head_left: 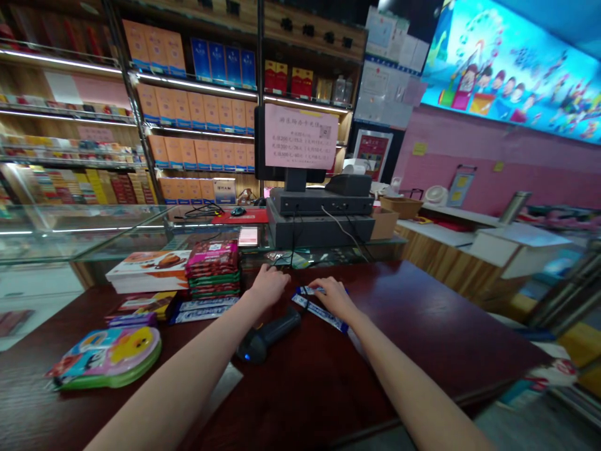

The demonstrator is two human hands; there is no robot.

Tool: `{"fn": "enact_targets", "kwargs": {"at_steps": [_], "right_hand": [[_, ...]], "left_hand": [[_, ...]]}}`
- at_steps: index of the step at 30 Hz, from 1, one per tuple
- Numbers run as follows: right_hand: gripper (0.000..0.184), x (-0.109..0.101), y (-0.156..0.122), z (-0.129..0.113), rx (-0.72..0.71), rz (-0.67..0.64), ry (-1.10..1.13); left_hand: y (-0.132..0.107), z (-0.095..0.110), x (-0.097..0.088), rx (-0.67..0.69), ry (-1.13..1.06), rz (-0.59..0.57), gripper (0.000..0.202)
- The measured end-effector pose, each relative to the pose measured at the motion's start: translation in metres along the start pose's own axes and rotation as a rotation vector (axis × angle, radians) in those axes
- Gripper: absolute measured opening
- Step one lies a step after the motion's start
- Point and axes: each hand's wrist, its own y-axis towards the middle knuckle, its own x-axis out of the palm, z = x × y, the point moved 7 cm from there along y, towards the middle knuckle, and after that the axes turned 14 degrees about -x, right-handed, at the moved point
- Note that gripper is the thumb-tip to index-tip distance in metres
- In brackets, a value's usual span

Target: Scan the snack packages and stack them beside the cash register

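My left hand (268,285) rests knuckles-up on the dark red counter (422,326), fingers curled under near a cable at the counter's far edge; what it holds, if anything, is hidden. My right hand (332,297) lies over two thin blue-and-white packets (323,313), fingers bent and pressing on them. A black handheld barcode scanner (267,337) lies just in front of the left hand, untouched.
A stack of flat snack packs (213,268) and white boxes (148,270) stands left of the hands. A round colourful toy pack (110,356) lies at near left. A till with monitor (319,216) stands behind the counter, with shelves of cartons beyond.
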Motion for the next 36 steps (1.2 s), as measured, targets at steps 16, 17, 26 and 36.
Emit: {"fn": "enact_targets", "kwargs": {"at_steps": [16, 17, 26, 36], "right_hand": [[0.039, 0.004, -0.016, 0.052, 0.075, 0.002, 0.004], [0.038, 0.004, -0.016, 0.054, 0.078, 0.005, 0.004], [0.038, -0.005, -0.027, 0.058, 0.039, 0.045, -0.025], [0.041, -0.036, -0.041, 0.054, -0.003, 0.14, -0.092]], "left_hand": [[0.042, 0.064, 0.029, 0.102, -0.084, -0.052, 0.03], [0.043, 0.066, 0.031, 0.102, -0.084, -0.058, 0.03], [0.05, 0.079, 0.039, 0.099, -0.089, -0.071, 0.042], [0.049, 0.089, 0.018, 0.124, -0.151, 0.033, 0.048]]}}
